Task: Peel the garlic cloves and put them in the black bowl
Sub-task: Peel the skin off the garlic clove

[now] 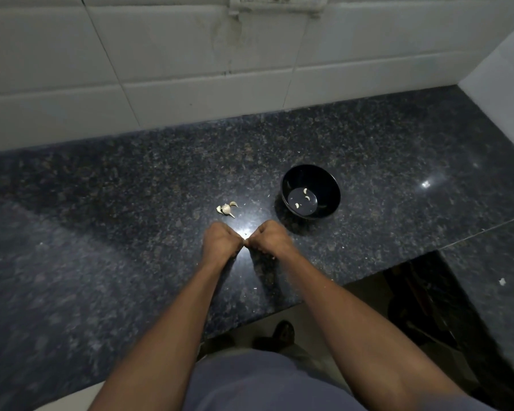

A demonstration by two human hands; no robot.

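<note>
A dark speckled stone worktop [131, 203] fills most of the view, running back to a wall of large white tiles [161, 54] and turning a corner on the right, where a second white wall [505, 72] rises. A white socket plate [276, 2] sits on the tiles at the top edge. Below the worktop's near edge, a strip of pale floor [318, 318] shows, with a dark sandalled foot [282, 333] on it and a shadowy recess to the right whose contents cannot be made out.

Two bare forearms reach forward from the bottom of the frame over a blue-grey garment [264, 384]. The left hand [221, 243] and the right hand [269, 240] meet knuckle to knuckle above the worktop, both with fingers curled tight. Something very small is pinched where their fingertips touch; it is too tiny and hidden to name for certain.

The black bowl [324, 179] stands on the worktop, beyond the right hand and a little to its right, well apart from both hands. Three peeled garlic cloves [305, 191] lie on its flat bottom.

A small cluster of unpeeled garlic cloves [226, 209] with loose papery skin lies on the worktop just beyond the left hand, to the left of the bowl.

Tiny white flecks of skin [502, 281] are scattered across the dark stone.
</note>
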